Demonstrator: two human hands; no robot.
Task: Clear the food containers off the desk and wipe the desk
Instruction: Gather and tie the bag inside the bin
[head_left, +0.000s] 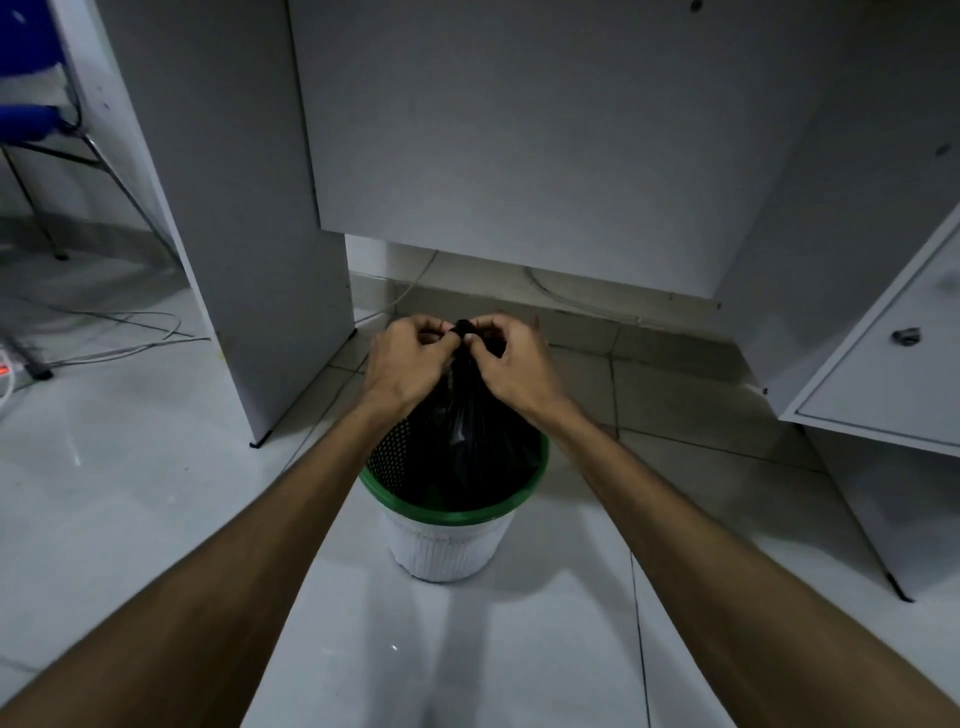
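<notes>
- 2 bare hands meet above 1 waste bin (451, 540) that stands on the white tiled floor (130, 493).
- The left hand (405, 361) and the right hand (511, 364) both pinch the gathered neck of 1 black bag (467, 431), their fingers (485, 332) curled tight around the bunched plastic at its top.
- The bag rises out of the bin as a dark cone; its lower part fills the bin's mouth.
- The bin has 1 green rim and a white ribbed wall, with a perforated inner side showing on the left.
- No food containers can be made out; what the bag holds is hidden.
- 1 grey desk (519, 130) fills the background, its side panel (249, 234) reaching the floor to the left of the bin.
- 1 drawer unit (893, 364) sits to the right, with 1 round lock on its front.
- 1 blue chair (31, 119) stands far left, with several cables (119, 332) lying on the floor below it.
</notes>
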